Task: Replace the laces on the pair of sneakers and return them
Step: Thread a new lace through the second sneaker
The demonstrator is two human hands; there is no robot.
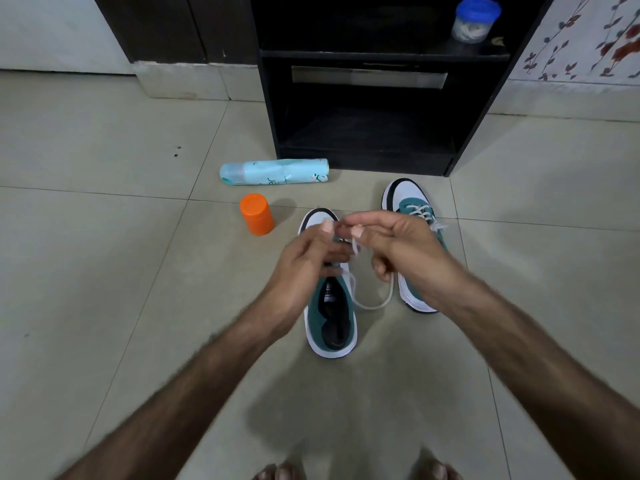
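Two teal and white sneakers stand on the tiled floor, toes pointing away from me. The left sneaker (334,320) lies under my hands, its opening showing. The right sneaker (414,207) has white laces through its eyelets. A white lace (375,303) hangs in a loop between the two hands, over the left sneaker. My left hand (308,261) pinches the lace near its upper end. My right hand (394,244) pinches the lace close beside it, fingertips almost touching the left hand's. The lace ends are blurred.
An orange bottle (257,214) stands left of the sneakers, and a light blue spray can (273,172) lies behind it. A black open shelf unit (367,98) stands just beyond, with a blue-lidded jar (476,20) on its upper shelf. My toes (277,472) show at the bottom edge.
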